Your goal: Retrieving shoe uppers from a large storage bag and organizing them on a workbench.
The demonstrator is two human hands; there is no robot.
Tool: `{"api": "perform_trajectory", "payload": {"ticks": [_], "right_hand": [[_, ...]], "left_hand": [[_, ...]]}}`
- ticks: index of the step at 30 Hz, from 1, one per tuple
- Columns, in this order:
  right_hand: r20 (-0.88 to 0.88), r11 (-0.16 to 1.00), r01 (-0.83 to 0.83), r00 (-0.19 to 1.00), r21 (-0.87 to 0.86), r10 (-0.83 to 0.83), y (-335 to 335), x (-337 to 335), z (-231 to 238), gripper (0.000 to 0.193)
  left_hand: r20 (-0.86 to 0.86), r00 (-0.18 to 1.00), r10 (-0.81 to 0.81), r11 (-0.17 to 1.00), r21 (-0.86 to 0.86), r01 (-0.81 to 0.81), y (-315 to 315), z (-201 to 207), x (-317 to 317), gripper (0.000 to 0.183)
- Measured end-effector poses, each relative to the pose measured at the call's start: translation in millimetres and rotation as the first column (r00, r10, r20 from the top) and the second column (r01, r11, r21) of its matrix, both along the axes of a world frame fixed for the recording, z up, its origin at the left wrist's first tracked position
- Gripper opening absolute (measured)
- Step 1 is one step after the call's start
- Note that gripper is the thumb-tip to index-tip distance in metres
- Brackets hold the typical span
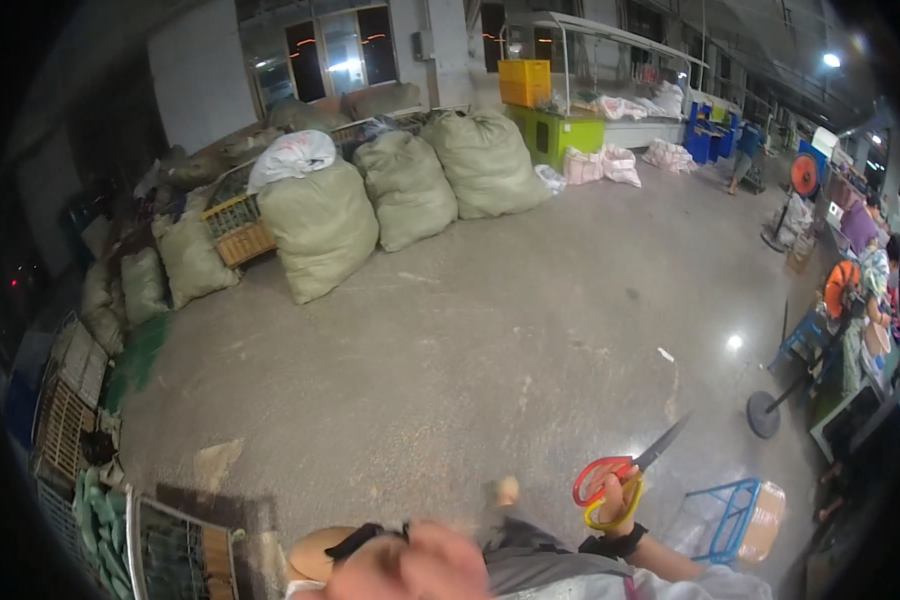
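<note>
Right hand [618, 500], lower right of frame: fingers curled through the red and yellow loop handles of a pair of scissors [625, 472]. Blades closed, tip pointing up-right, away from the body, so the sharp end sits clear of the legs. Black strap on that wrist.

Left hand [440, 562], bottom centre: motion-blurred, cannot tell if spread or closed, nothing visibly in it. It sits just right of a tan slipper with a black strap [335, 548].

Concrete floor [490, 320] fills mid frame. Bulging pale-green sacks [320, 225] stand bunched at upper left, leaning on each other and on wooden crates; one white sack [292, 155] lies on top. Yellow crate [524, 82] stacked on a lime-green cabinet [560, 135] at top centre, pinkish-white bundles [600, 165] on the floor beside it. Blue stool frame [735, 520] near the right hand. Wire cage [180, 545] at lower left. Round black stand base [765, 412] at right; workstations along the right edge too small to read.
</note>
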State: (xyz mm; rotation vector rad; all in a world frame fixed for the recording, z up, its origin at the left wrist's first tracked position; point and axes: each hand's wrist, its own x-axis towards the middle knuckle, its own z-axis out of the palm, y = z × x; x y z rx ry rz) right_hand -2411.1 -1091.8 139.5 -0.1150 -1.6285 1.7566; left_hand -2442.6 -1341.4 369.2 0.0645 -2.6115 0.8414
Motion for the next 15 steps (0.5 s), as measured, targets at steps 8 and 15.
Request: {"api": "perform_trajectory", "payload": {"ticks": [8, 15], "right_hand": [[0.188, 0.996, -0.055, 0.980, -0.077, 0.068, 113.7, -306.1, -25.0, 0.015], [0.327, 0.833, -0.548, 0.801, 0.068, 0.501, 180.0, -612.5, -2.4, 0.011]], "left_hand": [[-0.890, 0.254, -0.379, -0.724, 0.114, -0.681, 120.2, 49.8, -288.6, 0.027], [-0.854, 0.188, -0.486, -0.610, 0.178, -0.772, 186.3, 40.6, -542.9, 0.025]]}}
